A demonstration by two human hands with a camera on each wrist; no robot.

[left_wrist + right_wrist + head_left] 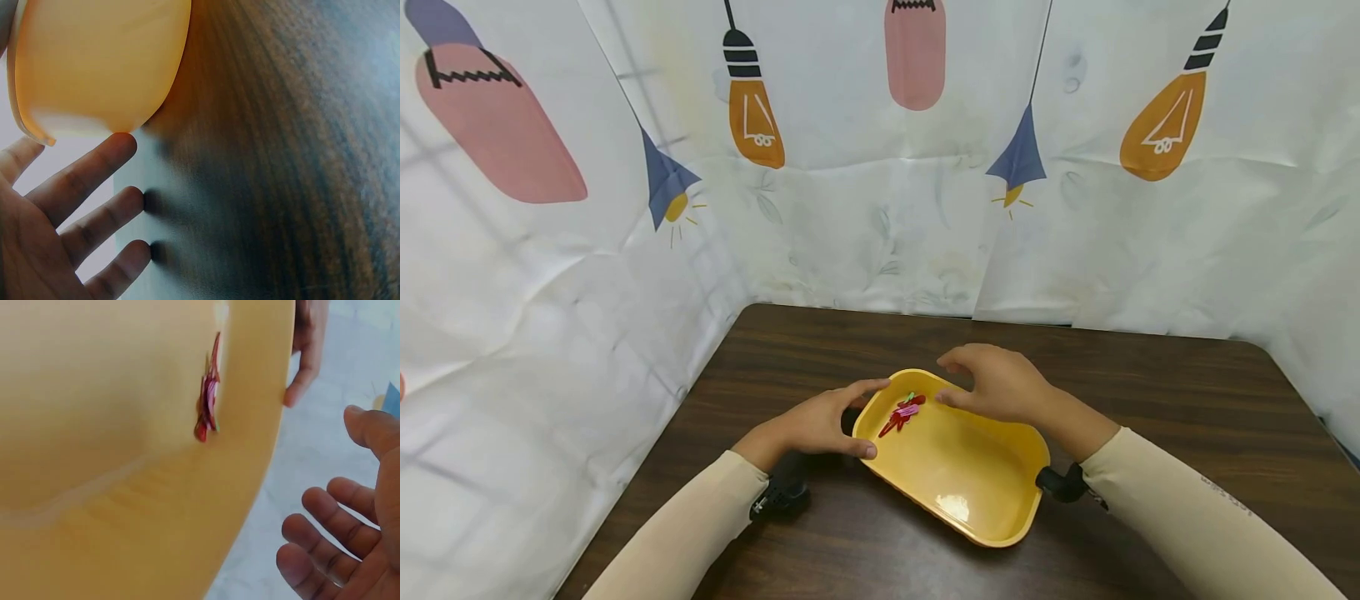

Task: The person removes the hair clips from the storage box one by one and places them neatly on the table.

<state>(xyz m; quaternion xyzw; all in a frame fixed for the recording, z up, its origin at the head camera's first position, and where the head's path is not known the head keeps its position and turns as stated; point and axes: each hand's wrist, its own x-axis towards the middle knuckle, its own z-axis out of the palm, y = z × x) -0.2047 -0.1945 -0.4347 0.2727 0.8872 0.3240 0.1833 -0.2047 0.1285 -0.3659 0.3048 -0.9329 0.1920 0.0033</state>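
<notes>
Sleeve (pixel 1195 517) nearest; right grip (pixel 1003 387) hung loose, left grip (pixel 820 423) spread at tray (pixel 943 467): seemed light, stiff, best held by rim (pixel 1000 544).

In the bright head view's lower middle, the yellow, rounded plastic tray (pixel 943 454) shines white. The left wrist view looks dim.
</notes>
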